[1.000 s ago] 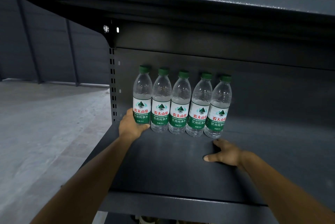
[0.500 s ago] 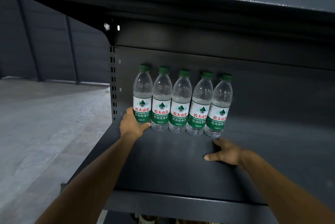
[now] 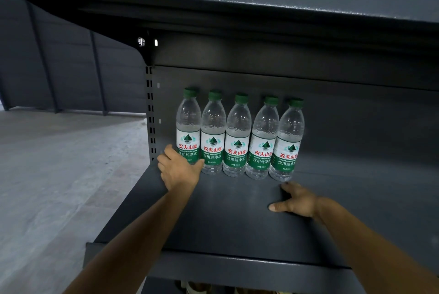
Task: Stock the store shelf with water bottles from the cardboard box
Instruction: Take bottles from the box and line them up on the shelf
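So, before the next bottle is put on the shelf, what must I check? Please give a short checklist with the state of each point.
1. Five bottles stand upright in a row at the back: ok.
2. Left hand grips the leftmost bottle: ok.
3. Right hand holds nothing and rests on the shelf: ok.
4. Free space right of the rightmost bottle: ok.
5. Cardboard box within reach: cannot tell, not in view.

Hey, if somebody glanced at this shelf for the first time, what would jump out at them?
Five green-capped water bottles stand in a tight row at the back left of the dark grey shelf. The left hand grips the base of the leftmost bottle. The right hand rests on the shelf in front of the rightmost bottle.
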